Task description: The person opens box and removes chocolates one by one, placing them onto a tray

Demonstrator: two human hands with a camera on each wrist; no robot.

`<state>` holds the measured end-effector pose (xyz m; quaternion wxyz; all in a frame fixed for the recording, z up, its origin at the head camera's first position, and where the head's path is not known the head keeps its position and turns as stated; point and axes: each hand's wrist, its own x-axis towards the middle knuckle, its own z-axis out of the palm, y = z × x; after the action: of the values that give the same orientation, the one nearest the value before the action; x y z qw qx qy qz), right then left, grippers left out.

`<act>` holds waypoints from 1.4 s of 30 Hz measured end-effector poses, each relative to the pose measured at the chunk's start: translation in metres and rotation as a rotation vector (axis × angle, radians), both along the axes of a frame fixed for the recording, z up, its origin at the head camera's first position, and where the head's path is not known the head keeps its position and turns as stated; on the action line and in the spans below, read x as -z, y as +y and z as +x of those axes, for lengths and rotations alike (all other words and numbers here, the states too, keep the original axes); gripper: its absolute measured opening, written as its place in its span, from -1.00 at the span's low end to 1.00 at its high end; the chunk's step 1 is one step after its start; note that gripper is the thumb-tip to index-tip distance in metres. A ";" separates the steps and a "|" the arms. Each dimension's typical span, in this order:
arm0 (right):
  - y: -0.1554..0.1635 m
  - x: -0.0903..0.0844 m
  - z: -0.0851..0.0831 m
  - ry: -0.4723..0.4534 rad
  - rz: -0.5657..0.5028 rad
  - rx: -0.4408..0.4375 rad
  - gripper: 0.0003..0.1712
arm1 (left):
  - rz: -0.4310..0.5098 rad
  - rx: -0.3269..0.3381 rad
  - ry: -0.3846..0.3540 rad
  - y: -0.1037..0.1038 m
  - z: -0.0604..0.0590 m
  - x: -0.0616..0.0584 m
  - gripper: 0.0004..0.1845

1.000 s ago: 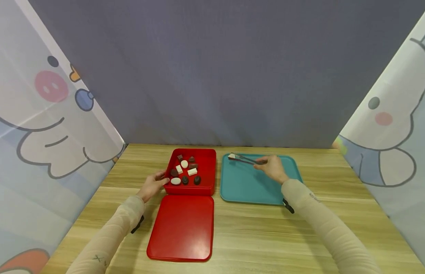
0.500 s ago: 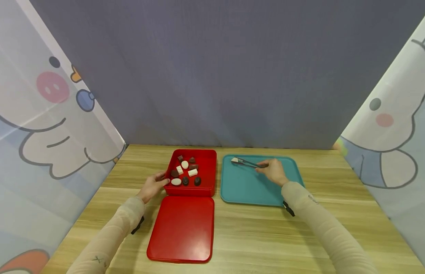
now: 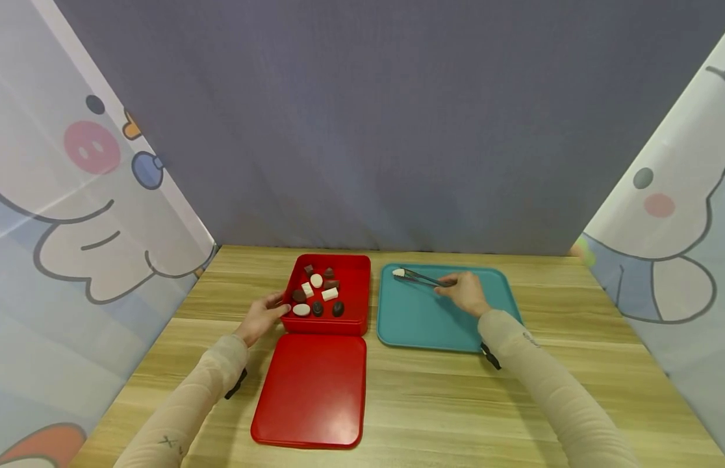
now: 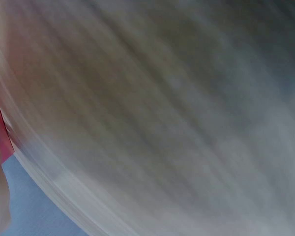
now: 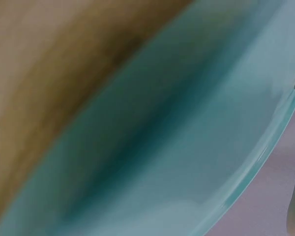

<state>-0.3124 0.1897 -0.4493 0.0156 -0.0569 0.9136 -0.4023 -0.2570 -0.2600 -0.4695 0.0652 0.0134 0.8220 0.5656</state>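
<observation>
On the pale wooden table (image 3: 432,403), taking the open red square box (image 3: 353,292) as the landmark: its flat red lid (image 3: 310,390) lies just in front of it, and the teal rectangular plastic tray (image 3: 421,318) sits just to its right. The left hand (image 3: 260,318) rests against the box's left wall, its fingers lightly curved along the rim. The right hand (image 3: 464,292), over the tray, pinches the slim metal tongs (image 3: 422,279), whose tips hold a small white candy piece (image 3: 398,272) at the tray's far corner nearest the box.

The likeliest slip, to my eye: the smooth piece squirts out of the narrow tips and skids off the tray's low edge.

The head view shows all of this; the wrist views are blurred, giving only teal tray (image 5: 196,147) surface and a red sliver, no fingers readable.
</observation>
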 end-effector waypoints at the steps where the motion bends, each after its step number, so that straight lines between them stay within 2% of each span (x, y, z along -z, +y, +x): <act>1: 0.000 0.000 0.000 -0.001 -0.002 -0.001 -0.61 | 0.000 0.001 0.001 0.000 0.000 0.000 -0.41; 14: 0.000 -0.001 0.002 -0.015 -0.019 0.002 -0.56 | -0.031 -0.008 0.000 0.000 0.000 -0.001 -0.43; 24: 0.003 -0.004 0.003 0.000 -0.057 0.016 -0.55 | -0.003 -0.010 -0.002 -0.001 0.001 -0.001 -0.44; 28: 0.005 -0.008 0.004 -0.019 -0.082 0.025 -0.54 | -0.005 -0.010 0.000 0.000 0.002 -0.001 -0.43; 35: 0.008 -0.021 0.005 0.012 -0.087 0.015 -0.49 | 0.009 0.005 0.004 -0.001 0.001 0.001 -0.41; 42: 0.002 -0.032 0.007 0.029 -0.085 -0.023 -0.48 | -0.003 0.020 0.057 -0.002 0.001 0.004 -0.42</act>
<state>-0.3052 0.1918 -0.4177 0.0047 -0.0735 0.8952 -0.4395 -0.2563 -0.2616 -0.4734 0.0473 0.0375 0.8242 0.5631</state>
